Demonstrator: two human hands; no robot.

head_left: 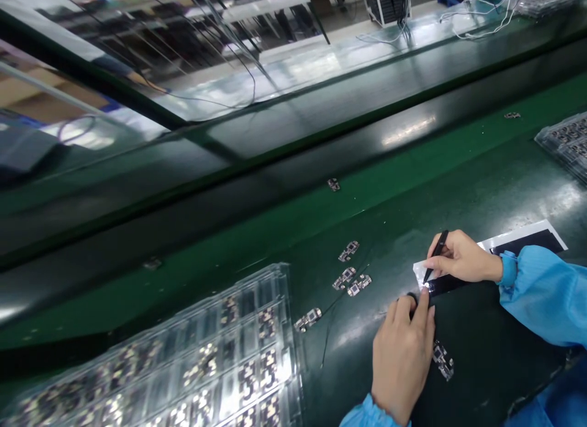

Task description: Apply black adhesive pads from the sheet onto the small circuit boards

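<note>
My right hand (461,257) is closed around black tweezers (436,254), whose tip touches the end of a black strip on white backing (523,238) lying on the green bench. My left hand (402,353) rests palm down beside it, fingers together, with the fingertips pressing the strip's near end. Several small circuit boards (351,277) lie loose on the mat just left of my hands, and one more small board (443,358) sits by my left wrist. Both arms wear blue sleeves.
A stack of clear plastic trays (192,360) filled with small boards sits at lower left. Another tray (566,139) is at the right edge. A dark conveyor belt (293,170) runs diagonally behind, with a lone board (333,184) near it. White cables (481,17) lie at the far top right.
</note>
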